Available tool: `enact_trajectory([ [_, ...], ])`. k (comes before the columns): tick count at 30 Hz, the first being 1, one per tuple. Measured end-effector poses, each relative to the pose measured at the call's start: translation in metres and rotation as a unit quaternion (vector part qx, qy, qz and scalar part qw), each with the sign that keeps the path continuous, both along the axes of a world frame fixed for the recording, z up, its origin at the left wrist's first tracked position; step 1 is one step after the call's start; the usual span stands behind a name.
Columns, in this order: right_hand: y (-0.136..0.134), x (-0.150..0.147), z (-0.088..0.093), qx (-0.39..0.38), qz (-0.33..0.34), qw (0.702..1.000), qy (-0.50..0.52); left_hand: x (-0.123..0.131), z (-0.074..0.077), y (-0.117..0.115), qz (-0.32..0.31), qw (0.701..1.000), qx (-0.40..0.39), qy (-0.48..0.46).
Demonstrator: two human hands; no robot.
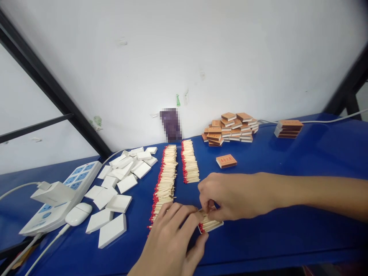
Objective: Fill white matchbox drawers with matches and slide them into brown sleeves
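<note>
Tray (217, 227) of matches (209, 225) beside left hand (174, 232), fingers loosely spread; right hand (222, 197) nearer, over it, fingertips bunched, can't tell what's pinched; long axis hand-to-hand.

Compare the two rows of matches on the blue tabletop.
The left row is longer; the right row is shorter. The left row is partly covered by the left hand; the right row ends before reaching that hand. Both have red heads facing left.

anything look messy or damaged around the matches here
The longer match row looks uneven, with some sticks lying askew. Behind it, the white wall has small patches and a green mark breaking its plain surface.
</note>
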State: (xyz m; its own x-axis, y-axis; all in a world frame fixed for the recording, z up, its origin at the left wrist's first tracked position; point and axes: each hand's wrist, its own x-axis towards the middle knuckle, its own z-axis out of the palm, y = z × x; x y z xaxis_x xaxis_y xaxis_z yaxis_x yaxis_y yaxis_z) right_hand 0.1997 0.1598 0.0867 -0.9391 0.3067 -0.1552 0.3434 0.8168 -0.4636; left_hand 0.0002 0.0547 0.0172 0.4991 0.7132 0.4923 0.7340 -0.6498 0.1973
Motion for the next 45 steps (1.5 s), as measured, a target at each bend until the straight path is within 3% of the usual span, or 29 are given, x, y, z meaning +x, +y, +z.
enact_trajectory([
  [4,0.014,0.020,0.014,0.119,-0.049,0.991,-0.022,0.001,0.001,0.000,-0.002,1.000,0.015,-0.003],
  [7,0.032,0.037,0.020,0.228,-0.100,0.964,-0.094,0.001,0.002,0.001,-0.001,1.000,0.027,-0.002],
  [10,0.045,0.042,0.020,0.273,-0.175,0.928,-0.185,0.002,0.004,0.002,-0.002,0.999,0.035,0.002],
  [12,0.049,0.039,0.020,0.266,-0.197,0.916,-0.226,0.001,0.006,0.002,-0.005,1.000,0.030,0.007],
  [16,0.048,0.031,0.020,0.243,-0.186,0.922,-0.236,0.000,0.007,0.001,-0.008,0.999,0.034,0.006],
  [25,0.019,0.033,0.019,0.132,-0.059,0.960,-0.242,0.001,0.003,0.000,-0.007,1.000,0.030,-0.002],
  [31,0.015,0.030,0.014,0.085,0.006,0.981,-0.175,0.001,0.005,-0.001,-0.010,0.999,0.031,-0.012],
  [35,0.018,0.027,0.012,0.079,0.028,0.984,-0.160,0.000,0.005,-0.001,-0.008,1.000,0.017,0.010],
  [45,0.007,0.023,0.005,0.133,-0.001,0.983,-0.128,0.003,0.002,-0.001,0.000,1.000,0.029,0.012],
])
